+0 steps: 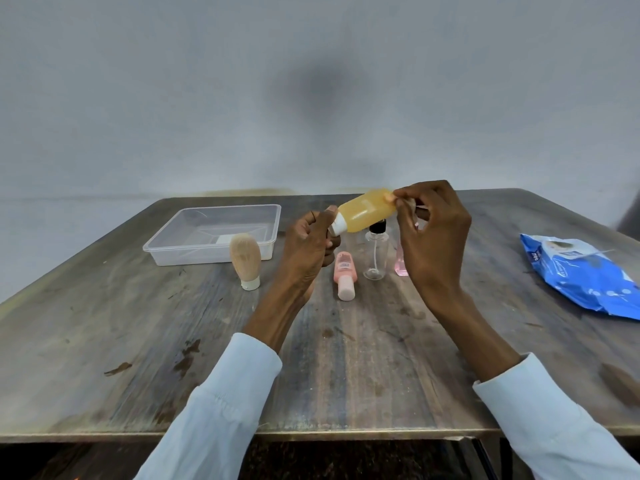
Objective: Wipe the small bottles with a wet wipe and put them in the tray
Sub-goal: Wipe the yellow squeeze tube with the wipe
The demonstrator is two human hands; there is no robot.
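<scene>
Both hands hold a yellow bottle [367,211] tilted in the air above the table's middle. My left hand [311,245] grips its white cap end, and my right hand [431,230] pinches its far end. No wet wipe is visible in either hand. A clear plastic tray [180,249] lies at the back left. A beige bottle [245,258] stands cap-down in front of the tray. A peach bottle [344,275] lies flat, and a clear spray bottle [375,252] stands next to it. A pink bottle [400,261] is partly hidden behind my right hand.
A blue wet wipe pack [581,275] lies at the right side of the wooden table [173,341]. A small white object [223,239] lies inside the tray. A grey wall stands behind the table.
</scene>
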